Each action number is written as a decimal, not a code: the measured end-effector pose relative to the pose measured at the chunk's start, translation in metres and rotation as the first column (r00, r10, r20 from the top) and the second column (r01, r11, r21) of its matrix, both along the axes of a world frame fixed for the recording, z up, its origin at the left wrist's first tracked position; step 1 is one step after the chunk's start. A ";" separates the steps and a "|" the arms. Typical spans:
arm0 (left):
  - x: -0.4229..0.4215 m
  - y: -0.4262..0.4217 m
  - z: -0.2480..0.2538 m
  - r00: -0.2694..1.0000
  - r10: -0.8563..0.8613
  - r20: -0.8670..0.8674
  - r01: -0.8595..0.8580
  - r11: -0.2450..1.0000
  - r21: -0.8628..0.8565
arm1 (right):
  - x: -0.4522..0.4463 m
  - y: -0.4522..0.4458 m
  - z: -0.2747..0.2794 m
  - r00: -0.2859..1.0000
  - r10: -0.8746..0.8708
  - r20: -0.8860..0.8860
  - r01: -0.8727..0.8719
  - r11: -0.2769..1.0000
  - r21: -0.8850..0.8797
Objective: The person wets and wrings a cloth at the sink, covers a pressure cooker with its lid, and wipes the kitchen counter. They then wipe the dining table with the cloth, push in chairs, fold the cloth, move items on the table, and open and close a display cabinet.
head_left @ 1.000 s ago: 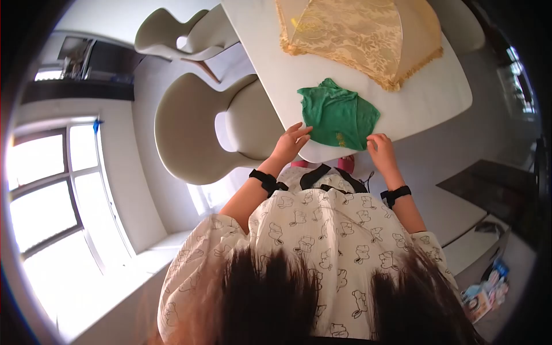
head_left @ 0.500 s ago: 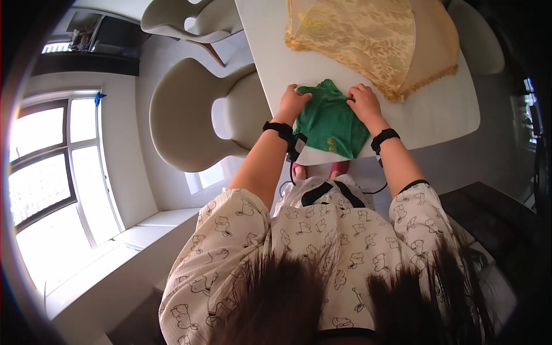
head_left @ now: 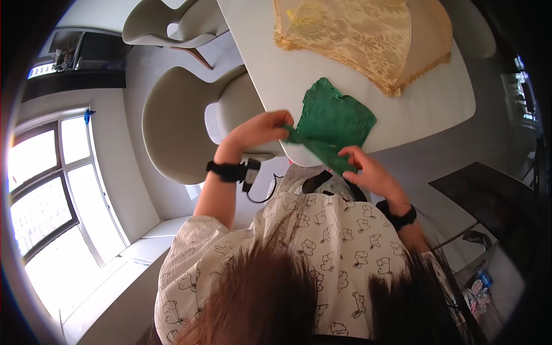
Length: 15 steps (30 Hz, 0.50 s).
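A soft, wrinkled green cloth [head_left: 336, 118] lies partly on the table near its front edge. Its near side is lifted and stretched in a slanting strip between my two hands. At one end my left hand [head_left: 257, 130] is closed, pinching the corner. My right hand [head_left: 371, 172] grips the other corner lower down, just off the table edge, with thumb and fingers on the fabric. The yellow marking on the cloth is out of sight. Both wrists wear black bands.
A gold lace-trimmed cloth [head_left: 356, 40] covers the far part of the white table [head_left: 261, 75]. Grey chairs [head_left: 181, 123] stand along the table's left side. A dark panel [head_left: 489, 201] is at the right, windows [head_left: 46, 190] at the left.
Both hands have moved from the cloth's far side down to its near edge, lifting that edge toward me. The far part now lies loose on the table.
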State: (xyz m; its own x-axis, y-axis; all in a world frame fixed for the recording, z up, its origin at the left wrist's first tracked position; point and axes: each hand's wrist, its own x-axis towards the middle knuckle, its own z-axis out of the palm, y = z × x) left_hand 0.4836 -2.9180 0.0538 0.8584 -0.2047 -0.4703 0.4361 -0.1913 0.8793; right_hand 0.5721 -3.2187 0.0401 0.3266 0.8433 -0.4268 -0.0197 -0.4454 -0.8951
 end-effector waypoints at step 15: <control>0.105 -0.023 -0.108 0.899 0.255 0.355 -0.373 0.870 0.321 | 0.071 -0.018 -0.131 0.758 -0.636 0.143 0.643 0.766 0.000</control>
